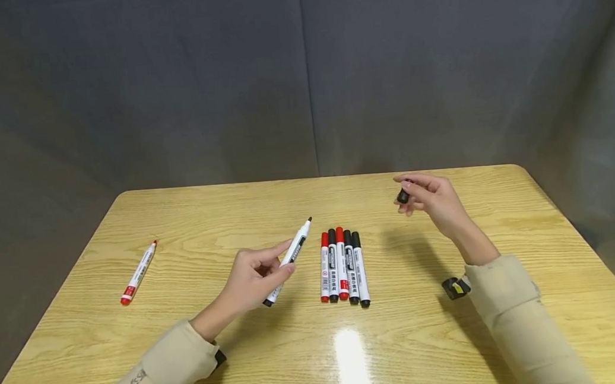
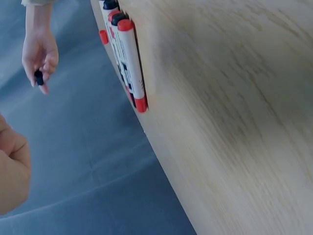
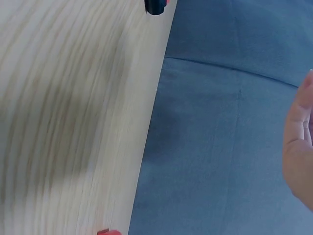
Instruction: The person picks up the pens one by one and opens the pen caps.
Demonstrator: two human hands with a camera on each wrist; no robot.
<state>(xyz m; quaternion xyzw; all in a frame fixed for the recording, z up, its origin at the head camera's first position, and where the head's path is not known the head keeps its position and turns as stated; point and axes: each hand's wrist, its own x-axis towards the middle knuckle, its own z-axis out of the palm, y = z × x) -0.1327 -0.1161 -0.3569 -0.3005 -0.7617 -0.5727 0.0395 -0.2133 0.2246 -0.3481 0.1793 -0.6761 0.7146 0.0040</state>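
My left hand (image 1: 254, 277) holds a black whiteboard marker (image 1: 292, 254) between thumb and fingers. Its bare black tip points up and away to the right. Over the far right of the table, my right hand (image 1: 435, 201) pinches a small black marker cap (image 1: 403, 196), apart from the marker. The left wrist view also catches the right hand (image 2: 41, 55) with the black cap (image 2: 38, 77). Between the two hands, several capped red and black markers (image 1: 342, 267) lie side by side on the table.
A red marker (image 1: 139, 272) with its red tip bare lies alone at the left of the wooden table (image 1: 223, 215). Dark grey cloth (image 1: 299, 79) hangs behind the table's far edge. Both sleeves (image 1: 174, 359) are beige, with a black strap by each cuff.
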